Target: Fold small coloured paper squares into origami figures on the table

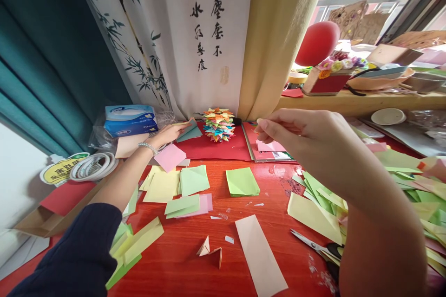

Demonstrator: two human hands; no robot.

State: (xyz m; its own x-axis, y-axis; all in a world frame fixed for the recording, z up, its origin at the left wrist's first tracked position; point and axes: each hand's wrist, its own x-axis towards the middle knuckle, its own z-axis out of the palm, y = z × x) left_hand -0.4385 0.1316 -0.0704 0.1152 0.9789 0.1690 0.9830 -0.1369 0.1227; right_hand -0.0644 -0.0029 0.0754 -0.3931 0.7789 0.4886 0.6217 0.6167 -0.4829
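At the back left, my left hand point(166, 134) reaches out with its fingertips closed at the upper edge of a grey-blue sheet of paper point(190, 132). That sheet is tilted up by the fingers. My right hand point(291, 126) is raised over the right side of the table, thumb and fingers pinched together; what lies between them, if anything, is too small to make out. Beyond the hands stands a multicoloured folded-paper ball point(219, 125). A small folded peach paper piece point(209, 251) lies near the front, beside a long pale peach strip point(261, 256).
Stacks of yellow point(162, 186), mint point(193, 180) and bright green paper point(243, 181) lie mid-table. Scissors point(315, 243) rest at the right near a heap of folded paper strips point(418, 195). A tissue pack point(130, 120) and tape rolls point(94, 167) are left.
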